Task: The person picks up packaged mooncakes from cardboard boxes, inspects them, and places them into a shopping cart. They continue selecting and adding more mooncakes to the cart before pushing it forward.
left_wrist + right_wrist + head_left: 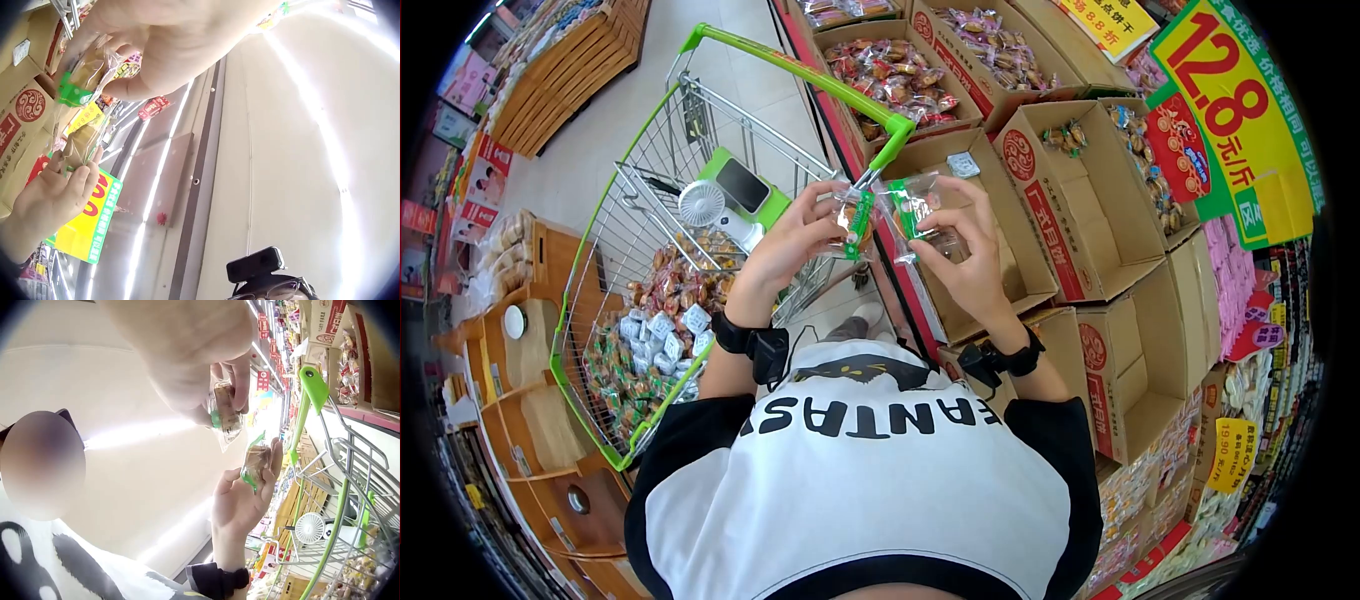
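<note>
The left hand (793, 237) pinches a clear-wrapped, green-labelled round pastry (858, 226) by its edge in the head view. Beside it, the right hand (968, 245) grips a second wrapped pastry (912, 212) with a green label. Both packets are held up close together in front of the chest. From the right wrist view, the right hand (206, 369) has fingers and thumb around its packet (225, 407), and the left hand (240, 506) holds the other (255, 464) just below. The left wrist view shows the left hand (156, 47) large at the top.
A shopping cart (628, 160) with a green handle stands to the left, holding many wrapped packets (665, 335), a small white fan (703, 204) and a phone (742, 186). Cardboard boxes (1040, 245) line the right, some with packets. A yellow-green price sign (1250, 120) hangs at the upper right.
</note>
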`<state>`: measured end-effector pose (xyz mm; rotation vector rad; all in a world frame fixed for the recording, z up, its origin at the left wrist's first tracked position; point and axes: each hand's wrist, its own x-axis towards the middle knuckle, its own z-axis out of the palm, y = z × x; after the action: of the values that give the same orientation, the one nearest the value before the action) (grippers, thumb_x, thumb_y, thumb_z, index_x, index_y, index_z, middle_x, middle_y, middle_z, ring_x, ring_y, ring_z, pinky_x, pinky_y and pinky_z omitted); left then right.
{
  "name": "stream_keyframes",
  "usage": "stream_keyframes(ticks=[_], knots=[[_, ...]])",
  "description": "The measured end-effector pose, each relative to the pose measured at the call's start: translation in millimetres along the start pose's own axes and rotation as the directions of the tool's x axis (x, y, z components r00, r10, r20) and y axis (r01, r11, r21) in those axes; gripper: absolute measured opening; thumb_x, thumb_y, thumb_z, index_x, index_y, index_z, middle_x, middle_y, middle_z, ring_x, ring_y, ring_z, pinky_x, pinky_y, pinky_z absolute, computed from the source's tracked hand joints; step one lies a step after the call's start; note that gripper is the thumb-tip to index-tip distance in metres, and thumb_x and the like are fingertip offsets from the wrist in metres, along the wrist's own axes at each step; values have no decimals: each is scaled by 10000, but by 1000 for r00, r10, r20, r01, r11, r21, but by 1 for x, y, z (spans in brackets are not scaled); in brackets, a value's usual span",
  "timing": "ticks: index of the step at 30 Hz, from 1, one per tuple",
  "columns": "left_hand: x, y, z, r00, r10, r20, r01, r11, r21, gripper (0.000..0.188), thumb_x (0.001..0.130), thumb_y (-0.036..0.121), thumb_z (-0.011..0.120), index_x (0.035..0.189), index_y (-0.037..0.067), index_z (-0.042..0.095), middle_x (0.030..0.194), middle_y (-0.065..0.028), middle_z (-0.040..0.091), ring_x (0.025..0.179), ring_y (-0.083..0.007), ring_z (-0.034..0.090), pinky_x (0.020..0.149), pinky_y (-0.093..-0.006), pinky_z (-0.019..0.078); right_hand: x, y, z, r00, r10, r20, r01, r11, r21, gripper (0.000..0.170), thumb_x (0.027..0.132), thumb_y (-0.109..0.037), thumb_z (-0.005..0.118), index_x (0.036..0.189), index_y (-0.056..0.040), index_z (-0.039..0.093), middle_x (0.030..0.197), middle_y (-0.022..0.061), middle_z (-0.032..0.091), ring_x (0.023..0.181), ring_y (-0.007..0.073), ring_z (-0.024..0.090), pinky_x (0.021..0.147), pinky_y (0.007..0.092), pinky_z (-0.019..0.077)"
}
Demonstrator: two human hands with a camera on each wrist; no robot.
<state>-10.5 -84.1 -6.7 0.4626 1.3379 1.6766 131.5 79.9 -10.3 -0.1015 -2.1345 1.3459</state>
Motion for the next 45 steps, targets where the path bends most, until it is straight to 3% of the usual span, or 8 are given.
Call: stream_keyframes(ticks=[6,9,11,14,20,29,41,45], knots=[[-7,2,-6,997,43,-65,-39,997,71,512,757,2,517,1235,61,342,1031,-42,507,818,-99,531,656,-201,433,-3,-3,-4,994,-35,101,43,996,-78,205,659,-33,665,832,-42,553,1149,98,369,956,163,486,778,264,430],[-8,2,-11,993,86,-79,-83,996,35,514,742,-18,545,1219,62,371,1025,-45,523,825,-89,530,654,-187,429,-4,-4,-3,980,-54,193,36,995,94,314,646,-13,677,919,-44,525,1124,97,380,955,171,490,785,271,434],[-12,3,-12,992,89,-95,-86,996,36,512,733,-24,557,1207,57,382,1031,-51,529,836,-89,531,662,-184,429,-7,-4,0,969,14,245,-90,949,302,427,632,-34,693,1010,-67,499,1040,76,453,934,148,508,791,265,435],[-16,4,-9,992,89,-89,-84,995,60,490,725,-32,569,1180,44,405,1050,-67,531,870,-91,528,696,-190,428,-10,-3,1,945,-4,328,-125,920,371,523,626,-15,694,1077,-62,434,984,59,489,915,136,521,787,262,439],[-19,-4,-2,990,143,0,-141,979,150,405,735,-30,555,1122,17,448,1058,-79,528,951,-119,509,789,-233,414,-12,-5,0,906,-18,423,-124,944,306,556,624,28,679,1097,-44,398,972,69,517,919,156,523,836,291,415],[-28,-5,18,975,185,121,-211,942,262,443,729,-41,540,1155,8,428,1096,-96,515,1023,-164,480,858,-268,390,-13,-21,0,918,-110,381,76,992,102,302,620,0,664,892,-57,547,862,60,567,797,206,568,724,270,445],[-45,-12,40,953,284,103,-302,899,318,440,731,-76,511,1156,-4,419,1120,-129,508,1082,-185,452,886,-301,386,-22,-10,1,930,-269,250,266,963,46,317,594,5,688,882,-66,576,897,66,535,853,202,506,737,290,423],[-51,-17,45,945,317,85,-328,896,299,403,767,-70,478,1160,-5,414,1127,-121,505,1067,-176,462,879,-296,398,-32,-7,4,962,-185,200,169,981,96,345,585,-5,698,899,-92,586,1015,73,493,878,214,481,747,312,415]])
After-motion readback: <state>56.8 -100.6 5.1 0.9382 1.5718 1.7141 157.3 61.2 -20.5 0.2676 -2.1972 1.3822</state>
